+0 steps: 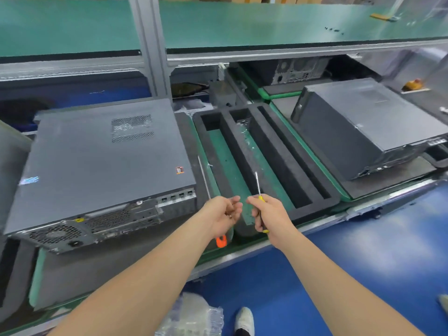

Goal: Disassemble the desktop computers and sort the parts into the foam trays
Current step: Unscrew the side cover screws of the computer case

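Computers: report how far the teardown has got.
Done: little shows. The foam tray holds only a small metal piece and specks in its middle slot. In hand: the right hand grips a yellow screwdriver, and the left hand holds an orange screwdriver. Left: the near computer and the right computer both look closed, so nearly everything.

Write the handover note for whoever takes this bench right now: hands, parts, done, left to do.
Left hand grips the orange screwdriver; right hand grips the yellow screwdriver.
The left computer lies flat with its cover on; the right computer is also closed. The foam tray sits between them, with small metal bits in its middle slot.
Done: no large parts in the tray.
Left: open both cases and sort the parts.
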The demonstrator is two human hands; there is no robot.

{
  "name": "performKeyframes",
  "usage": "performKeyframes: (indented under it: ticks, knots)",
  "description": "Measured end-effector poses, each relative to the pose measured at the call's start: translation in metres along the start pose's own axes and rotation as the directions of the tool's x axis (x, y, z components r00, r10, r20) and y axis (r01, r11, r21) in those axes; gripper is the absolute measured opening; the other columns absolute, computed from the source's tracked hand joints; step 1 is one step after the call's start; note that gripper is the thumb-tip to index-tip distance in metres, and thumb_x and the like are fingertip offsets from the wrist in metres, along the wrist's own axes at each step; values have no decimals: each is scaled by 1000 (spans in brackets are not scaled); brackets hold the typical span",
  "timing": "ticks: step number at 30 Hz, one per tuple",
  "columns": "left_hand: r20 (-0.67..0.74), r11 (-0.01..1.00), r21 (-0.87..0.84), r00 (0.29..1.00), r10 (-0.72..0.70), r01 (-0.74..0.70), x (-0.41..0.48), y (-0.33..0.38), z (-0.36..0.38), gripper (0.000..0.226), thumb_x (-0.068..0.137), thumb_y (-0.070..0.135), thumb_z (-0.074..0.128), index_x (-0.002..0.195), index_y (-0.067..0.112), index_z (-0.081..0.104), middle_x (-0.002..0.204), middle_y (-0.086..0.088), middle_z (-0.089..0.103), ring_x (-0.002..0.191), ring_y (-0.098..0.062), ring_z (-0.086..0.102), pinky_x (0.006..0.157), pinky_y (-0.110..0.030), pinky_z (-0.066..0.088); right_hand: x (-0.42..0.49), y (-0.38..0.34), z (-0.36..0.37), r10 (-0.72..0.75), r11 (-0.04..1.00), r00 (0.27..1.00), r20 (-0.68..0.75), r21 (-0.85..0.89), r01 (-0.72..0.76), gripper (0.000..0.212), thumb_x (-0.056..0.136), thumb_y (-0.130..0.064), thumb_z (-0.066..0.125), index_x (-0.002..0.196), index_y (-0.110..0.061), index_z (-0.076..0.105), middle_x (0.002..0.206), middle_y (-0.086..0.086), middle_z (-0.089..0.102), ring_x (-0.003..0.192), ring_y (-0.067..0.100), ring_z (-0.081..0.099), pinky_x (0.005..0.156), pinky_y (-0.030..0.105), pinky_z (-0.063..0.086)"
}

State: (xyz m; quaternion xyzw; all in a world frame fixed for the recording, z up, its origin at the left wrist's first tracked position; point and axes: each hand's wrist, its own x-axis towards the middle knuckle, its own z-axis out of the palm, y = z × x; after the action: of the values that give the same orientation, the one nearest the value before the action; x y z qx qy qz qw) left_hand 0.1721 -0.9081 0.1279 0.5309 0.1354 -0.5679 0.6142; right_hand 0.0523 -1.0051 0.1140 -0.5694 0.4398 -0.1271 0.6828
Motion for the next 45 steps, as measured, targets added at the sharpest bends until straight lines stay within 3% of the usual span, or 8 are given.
performKeyframes:
  ticks: [10, 13, 15, 23, 27, 31, 43, 45]
  knots:
    - [-204, 995, -83, 978, 43, -61, 79, 8, 82, 10, 102, 18, 49, 101, 8, 51, 87, -8, 45, 72, -19, 43, 65, -25, 38, 76, -1, -61, 158, 984, 984, 76, -94, -151, 15, 100, -22, 63, 106, -10, 70, 73, 5, 71, 52, 16, 59, 49, 27, 47]
    - [-198, 998, -45, 980, 37, -47, 91, 6, 80, 44, 105, 29, 47, 142, 5, 50, 153, -12, 44, 144, -25, 39, 120, -40, 27, 83, -1, -69, 180, 981, 978, 103, -93, -171, 15, 101, -21, 62, 108, -10, 69, 78, 5, 74, 54, 17, 62, 50, 26, 49]
    - [-183, 997, -45, 982, 48, -57, 90, 6, 77, 56, 106, 29, 43, 159, 13, 33, 170, -4, 19, 157, -25, 15, 125, -51, 11, 86, -3, -72, 189, 978, 975, 116, -105, -178, 16, 101, -22, 62, 109, -11, 69, 80, 5, 75, 54, 16, 62, 50, 26, 49]
    - [-152, 845, 393, 880, 449, -363, 39, 1, 41, 31, 98, 9, 47, 113, 19, 72, 109, -2, 77, 94, -19, 75, 87, -38, 62, 72, -32, -27, 186, 980, 957, 224, -107, -165, 35, 83, -32, 69, 109, -11, 76, 85, 9, 52, 56, 20, 52, 59, 36, 48]
    - [-202, 666, 640, 753, 627, -383, 3, -5, -9, 33, 98, 10, 46, 110, 28, 71, 106, 7, 74, 80, -10, 73, 75, -36, 62, 57, -26, 26, 103, 977, 938, 331, -212, -32, 19, 96, -23, 66, 99, -10, 79, 87, 12, 65, 74, 21, 65, 85, 48, 60]
    - [-134, 500, 815, 744, 654, -293, -32, -18, -64, 34, 93, 9, 53, 109, 28, 75, 105, 12, 75, 95, -7, 70, 88, -27, 54, 51, -12, 77, -8, 901, 973, 230, -420, 107, 20, 90, -29, 77, 100, -14, 71, 91, 7, 73, 81, 22, 71, 77, 42, 63]
    - [-250, 647, 723, 782, 571, -241, -79, -14, -156, 31, 97, 11, 50, 98, 30, 74, 90, 10, 78, 76, -5, 73, 84, -29, 59, 73, -22, 85, -177, 797, 980, -88, -598, 91, 12, 90, -19, 76, 101, -14, 74, 75, -3, 63, 52, 6, 59, 34, 14, 39]
    - [-260, 662, 713, 790, 555, -230, -78, -15, -157, 31, 98, 11, 49, 99, 28, 75, 90, 9, 78, 79, -10, 73, 85, -31, 60, 73, -12, 80, -136, 774, 988, -78, -631, 57, 15, 89, -21, 79, 101, -14, 75, 75, -4, 63, 57, 4, 57, 49, 18, 46]
